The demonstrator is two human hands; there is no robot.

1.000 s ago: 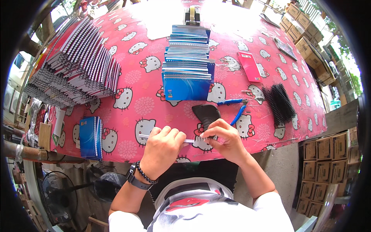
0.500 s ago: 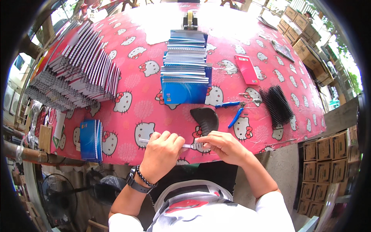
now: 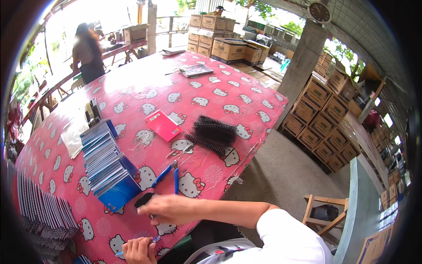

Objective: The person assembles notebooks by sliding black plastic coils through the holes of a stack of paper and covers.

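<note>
At the table's near edge, my left hand (image 3: 140,251) is closed around a thin pen-like stick (image 3: 156,239), whose light blue end pokes out on the other side. My right hand (image 3: 171,209) is farther forward, over a dark curved piece (image 3: 143,199) that it partly covers. Its fingers are bent and a little blurred, so whether it grips anything cannot be made out. Just beyond lie blue-handled cutting pliers (image 3: 176,181). Left of them stretches a row of blue spiral notebooks (image 3: 116,193). Black spiral binding coils (image 3: 214,132) lie in a heap farther right.
A pink cover with cartoon cats lies over the table (image 3: 211,176). On it are a pink card (image 3: 163,125), a tape dispenser (image 3: 92,110) and stacked notebooks (image 3: 46,211) at left. Cardboard boxes (image 3: 314,94) are piled beyond a pillar (image 3: 299,66). A person (image 3: 88,53) stands at the far left.
My view has swung to the right, bringing the boxes and pillar into sight. My right hand has left the stick and moved forward to the dark piece; my left hand still holds the stick.
</note>
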